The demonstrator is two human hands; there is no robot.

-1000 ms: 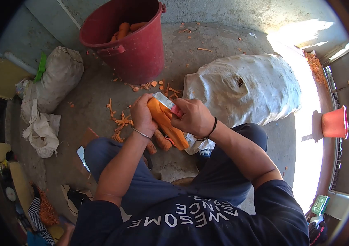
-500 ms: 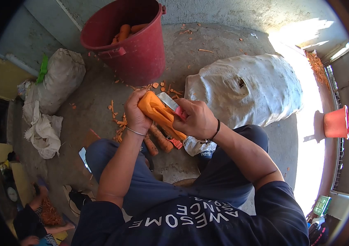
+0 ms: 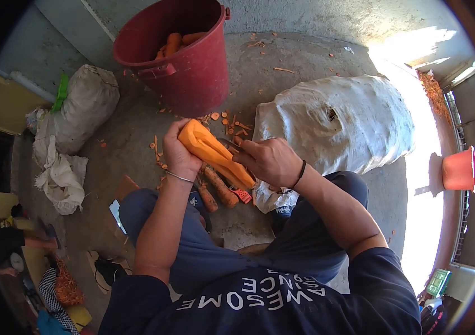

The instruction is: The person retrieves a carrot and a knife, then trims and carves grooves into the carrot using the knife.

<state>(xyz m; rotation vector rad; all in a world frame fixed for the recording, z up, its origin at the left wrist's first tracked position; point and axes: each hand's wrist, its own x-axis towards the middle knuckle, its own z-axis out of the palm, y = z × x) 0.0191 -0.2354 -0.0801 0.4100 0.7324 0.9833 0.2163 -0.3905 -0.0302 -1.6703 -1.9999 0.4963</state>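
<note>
My left hand [image 3: 180,153] is wrapped round the upper end of a big peeled carrot [image 3: 213,154], which slants down to the right above my lap. My right hand [image 3: 271,162] is closed on a knife [image 3: 231,144], seen nearly edge-on beside the carrot; its handle is mostly hidden by my fingers. Below the carrot, unpeeled carrots [image 3: 222,188] lie on the floor between my legs, beside an orange-red slotted tool [image 3: 241,194]. Carrot slices and trimmings [image 3: 215,116] are scattered on the floor beyond my hands.
A red bucket [image 3: 204,72] holding carrots stands ahead. A large whitish sack [image 3: 343,123] lies to the right, another sack [image 3: 89,106] at the left. A smaller red bucket [image 3: 458,170] is at far right. Another person [image 3: 6,244] is at the lower left.
The knife has turned from showing its flat blade to nearly edge-on. My left hand and the carrot's upper end have shifted slightly left and up. Another person has moved at the lower left.
</note>
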